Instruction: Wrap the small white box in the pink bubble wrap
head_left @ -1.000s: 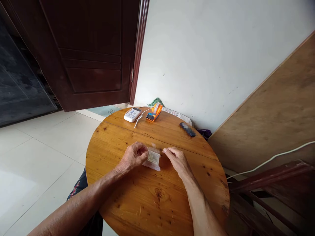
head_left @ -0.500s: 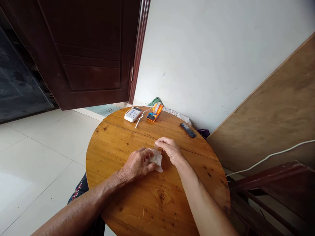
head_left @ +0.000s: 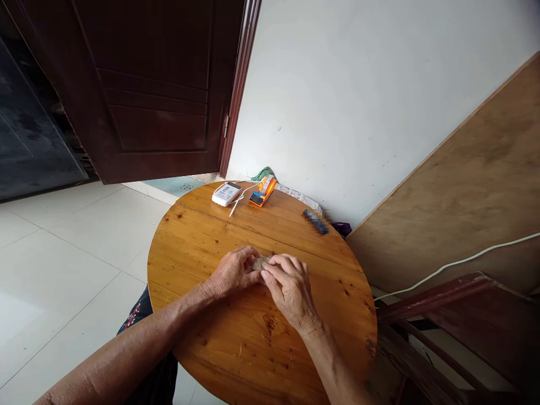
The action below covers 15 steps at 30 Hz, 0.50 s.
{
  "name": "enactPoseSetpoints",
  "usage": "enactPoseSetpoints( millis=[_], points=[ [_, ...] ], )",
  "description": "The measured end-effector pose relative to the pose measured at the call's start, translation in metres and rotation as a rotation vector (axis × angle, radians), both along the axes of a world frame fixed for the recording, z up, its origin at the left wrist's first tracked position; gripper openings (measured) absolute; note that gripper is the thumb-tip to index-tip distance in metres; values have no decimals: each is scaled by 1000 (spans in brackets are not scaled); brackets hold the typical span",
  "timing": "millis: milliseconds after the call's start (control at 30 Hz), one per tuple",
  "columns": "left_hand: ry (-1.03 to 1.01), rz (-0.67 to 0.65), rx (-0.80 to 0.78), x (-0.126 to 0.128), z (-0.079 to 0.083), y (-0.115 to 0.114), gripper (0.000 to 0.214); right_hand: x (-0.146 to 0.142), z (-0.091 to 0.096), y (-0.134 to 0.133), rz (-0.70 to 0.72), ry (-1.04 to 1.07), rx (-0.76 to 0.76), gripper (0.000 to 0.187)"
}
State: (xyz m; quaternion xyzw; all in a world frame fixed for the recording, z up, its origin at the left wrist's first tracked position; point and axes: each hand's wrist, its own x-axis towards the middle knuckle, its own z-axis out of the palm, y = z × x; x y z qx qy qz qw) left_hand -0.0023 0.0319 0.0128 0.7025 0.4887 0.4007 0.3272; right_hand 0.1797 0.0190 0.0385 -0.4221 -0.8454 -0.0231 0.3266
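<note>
A small clear plastic packet [head_left: 260, 261] with a pale label lies near the middle of the round wooden table [head_left: 219, 225]. Both hands cover most of it, and only a sliver shows between them. My left hand [head_left: 231, 273] grips its left side with curled fingers. My right hand [head_left: 289, 288] lies over its right side, fingers bent and pressed down on it.
At the table's far edge sit a white device [head_left: 226, 193] with a white cord, an orange and blue object [head_left: 262, 194] and a dark remote [head_left: 315, 221]. A dark wooden door [head_left: 147, 90] stands behind. A wooden board [head_left: 464, 185] leans at right, with white tiled floor at left.
My right hand has come in from the packet's right side, gone over its top, and now lies on it. The packet, plainly seen before, is almost hidden. My left hand stays on it.
</note>
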Motion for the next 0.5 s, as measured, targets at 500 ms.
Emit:
enactPoseSetpoints(
  millis=[500],
  points=[
    [9, -81, 24, -7, 3, 3, 26, 4, 14, -18, 15, -70, 56, 19]
  ],
)
